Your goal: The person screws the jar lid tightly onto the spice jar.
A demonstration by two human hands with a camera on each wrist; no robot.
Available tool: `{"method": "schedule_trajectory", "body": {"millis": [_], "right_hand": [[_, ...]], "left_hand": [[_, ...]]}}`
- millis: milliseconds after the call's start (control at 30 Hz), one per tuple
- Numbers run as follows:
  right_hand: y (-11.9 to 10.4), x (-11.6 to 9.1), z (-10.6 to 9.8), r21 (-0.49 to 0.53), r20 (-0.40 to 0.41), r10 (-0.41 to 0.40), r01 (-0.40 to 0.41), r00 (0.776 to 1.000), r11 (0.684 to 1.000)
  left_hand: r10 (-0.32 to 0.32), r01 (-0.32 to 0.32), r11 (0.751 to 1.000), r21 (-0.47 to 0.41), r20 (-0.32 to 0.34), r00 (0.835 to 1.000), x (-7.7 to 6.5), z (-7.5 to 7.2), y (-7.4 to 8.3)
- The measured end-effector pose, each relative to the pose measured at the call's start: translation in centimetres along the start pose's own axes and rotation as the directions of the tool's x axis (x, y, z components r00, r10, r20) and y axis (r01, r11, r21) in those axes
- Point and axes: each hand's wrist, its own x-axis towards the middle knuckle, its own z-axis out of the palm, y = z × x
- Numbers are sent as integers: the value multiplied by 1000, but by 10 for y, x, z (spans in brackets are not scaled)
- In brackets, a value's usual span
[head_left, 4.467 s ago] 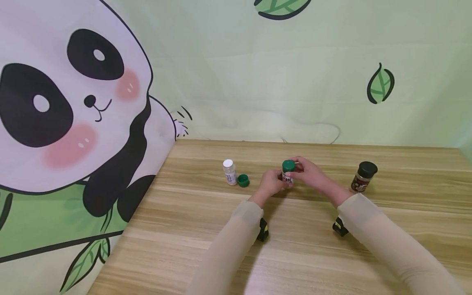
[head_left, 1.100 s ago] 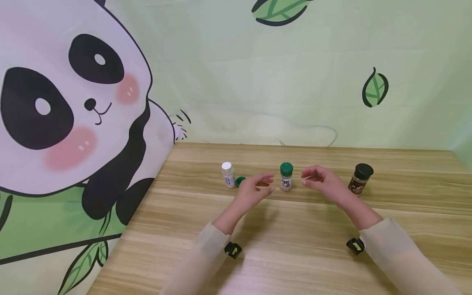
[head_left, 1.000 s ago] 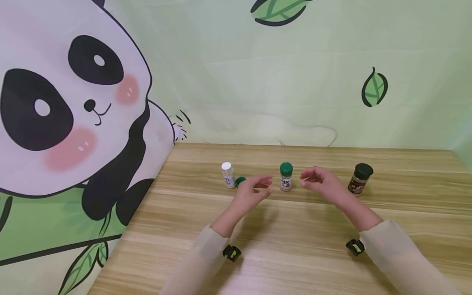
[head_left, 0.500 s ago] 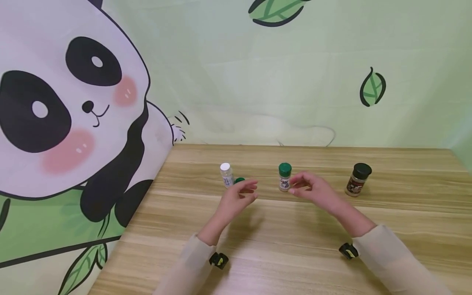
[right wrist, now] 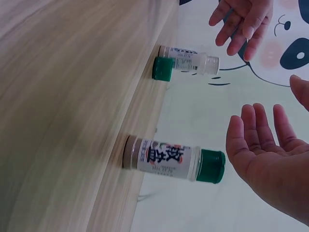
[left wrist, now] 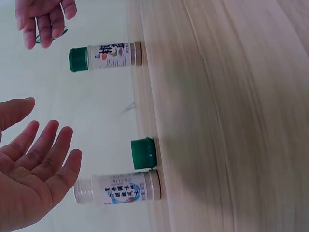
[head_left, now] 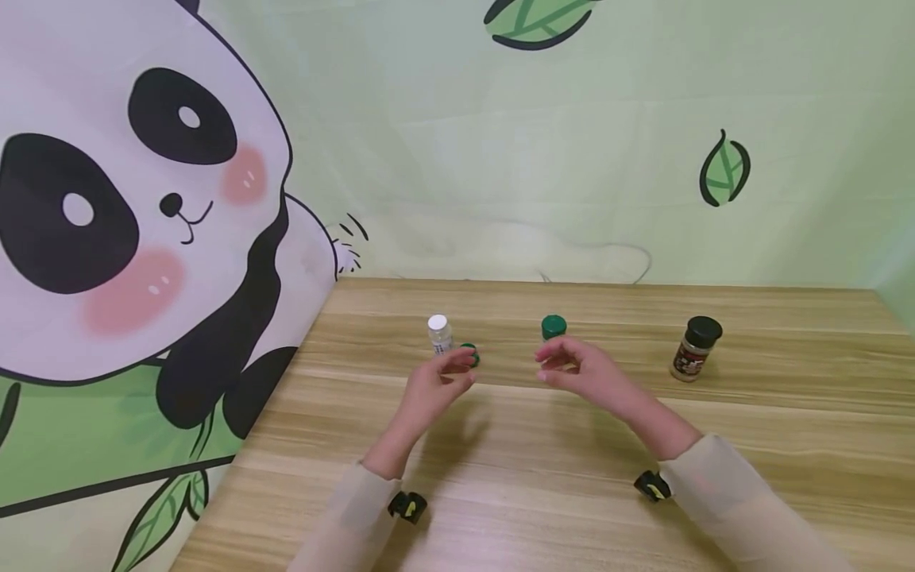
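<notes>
My left hand (head_left: 431, 391) hovers with relaxed, spread fingers in front of the uncapped spice bottle (head_left: 439, 332) and a loose green cap (head_left: 472, 358), touching neither as far as the left wrist view shows. That bottle (left wrist: 123, 189) stands upright with its clear neck bare, the cap (left wrist: 144, 153) on the table beside it. My right hand (head_left: 582, 373), fingers loosely bent and holding nothing, covers the lower part of a green-capped spice bottle (head_left: 554, 326) in the head view. The right wrist view shows a gap between this hand (right wrist: 270, 159) and the standing bottle (right wrist: 166, 158).
A black-capped spice jar (head_left: 695, 349) stands to the right on the wooden table (head_left: 543, 492). Behind rises a pale green wall hanging (head_left: 443, 143) with a panda and leaves. Each wrist carries a black device, one below the left hand (head_left: 407, 506).
Both hands earlier gripped the green-capped bottle, then let go; it stands on the table. Since then both have shifted left, the left hand towards the uncapped bottle, the right across the green-capped one.
</notes>
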Motion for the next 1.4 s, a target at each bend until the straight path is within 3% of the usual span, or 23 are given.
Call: {"method": "schedule_trajectory", "body": {"millis": [433,833,1100,1400], "right_hand": [[-4,20,21,12,-2,-17,18,1000,1000],[-9,40,34,-15,-24,29,-30,999,999],[-10,54,43,-35,-9,64,-64,998,997],[-12,72,50,-53,20,139,-138,990,989]], "left_hand": [[-53,54,998,18,-63,997,1,-16,-13],[-118,122,992,23,-143,983,7,-33,-24],[-148,146,989,-26,-131,980,18,-45,-32],[-180,178,984,-23,-99,979,32,-56,-34]]}}
